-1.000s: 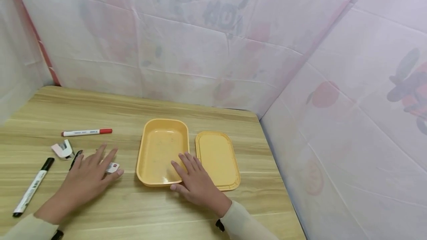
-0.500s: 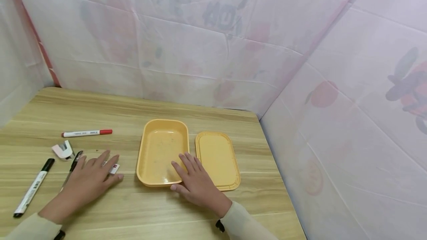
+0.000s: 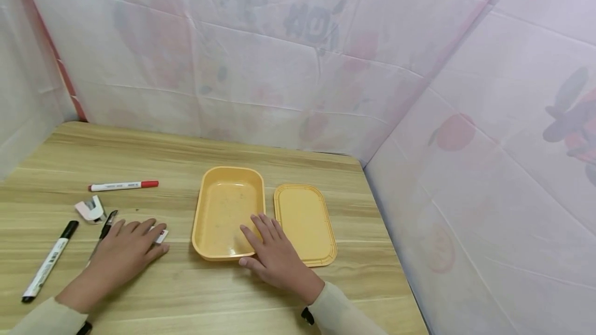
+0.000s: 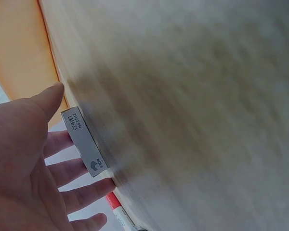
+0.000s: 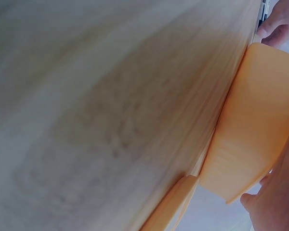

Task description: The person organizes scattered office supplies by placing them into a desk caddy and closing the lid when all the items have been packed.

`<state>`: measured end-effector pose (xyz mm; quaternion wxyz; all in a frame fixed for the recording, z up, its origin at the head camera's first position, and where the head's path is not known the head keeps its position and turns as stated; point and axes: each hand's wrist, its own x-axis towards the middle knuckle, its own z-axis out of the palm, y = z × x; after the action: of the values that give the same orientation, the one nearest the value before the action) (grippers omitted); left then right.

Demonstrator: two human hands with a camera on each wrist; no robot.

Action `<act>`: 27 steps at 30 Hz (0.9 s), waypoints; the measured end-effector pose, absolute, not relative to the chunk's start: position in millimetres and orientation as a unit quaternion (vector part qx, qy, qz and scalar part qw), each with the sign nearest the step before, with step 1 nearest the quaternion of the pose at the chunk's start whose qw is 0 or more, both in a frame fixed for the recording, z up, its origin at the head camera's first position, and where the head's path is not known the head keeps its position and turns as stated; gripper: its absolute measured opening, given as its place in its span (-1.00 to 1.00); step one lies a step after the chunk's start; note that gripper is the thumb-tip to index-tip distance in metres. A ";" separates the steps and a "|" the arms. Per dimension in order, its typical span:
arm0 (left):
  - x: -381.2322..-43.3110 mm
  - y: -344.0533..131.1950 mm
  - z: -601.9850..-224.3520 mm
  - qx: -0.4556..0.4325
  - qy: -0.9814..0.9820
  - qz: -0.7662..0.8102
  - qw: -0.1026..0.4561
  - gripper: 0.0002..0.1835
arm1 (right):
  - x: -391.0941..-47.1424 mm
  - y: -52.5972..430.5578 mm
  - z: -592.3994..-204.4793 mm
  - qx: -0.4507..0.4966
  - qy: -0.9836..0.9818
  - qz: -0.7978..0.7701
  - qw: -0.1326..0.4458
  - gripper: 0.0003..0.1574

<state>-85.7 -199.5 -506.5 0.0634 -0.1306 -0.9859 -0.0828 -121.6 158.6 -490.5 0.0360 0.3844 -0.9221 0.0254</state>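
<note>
My left hand [image 3: 123, 252] is over a small white box of staples [image 4: 84, 142], fingers spread and palm down. In the left wrist view the thumb is by one end of that box, and the index and middle fingers pass behind it. A black-capped pen [image 3: 109, 223] lies right beside this hand, partly hidden under it. My right hand [image 3: 279, 260] rests on the near right corner of a yellow plastic container [image 3: 223, 198], its relaxed fingers over the rim and the thumb outside the front wall. The container holds nothing.
A matching yellow lid [image 3: 304, 226] lies right of the container. At the left are a red-capped marker [image 3: 123, 185], a small pink and white stapler [image 3: 90, 209] and a black-capped marker [image 3: 50, 262]. Printed cloth walls [image 3: 261, 66] enclose the table's back and sides.
My left hand has drawn slightly back toward me, its fingers now bent lower over the staple box, and more of the pen shows. The right hand stays on the container.
</note>
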 end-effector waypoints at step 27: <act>-86.4 -199.5 -502.5 -0.141 -0.982 -0.108 0.059 -0.57 | -120.6 156.5 -490.0 0.368 -0.928 0.027 0.037 -0.17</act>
<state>-86.4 -199.5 -502.5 0.0593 -0.1415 -0.9822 -0.1082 -120.6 156.5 -490.0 0.0373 0.3685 -0.9285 0.0269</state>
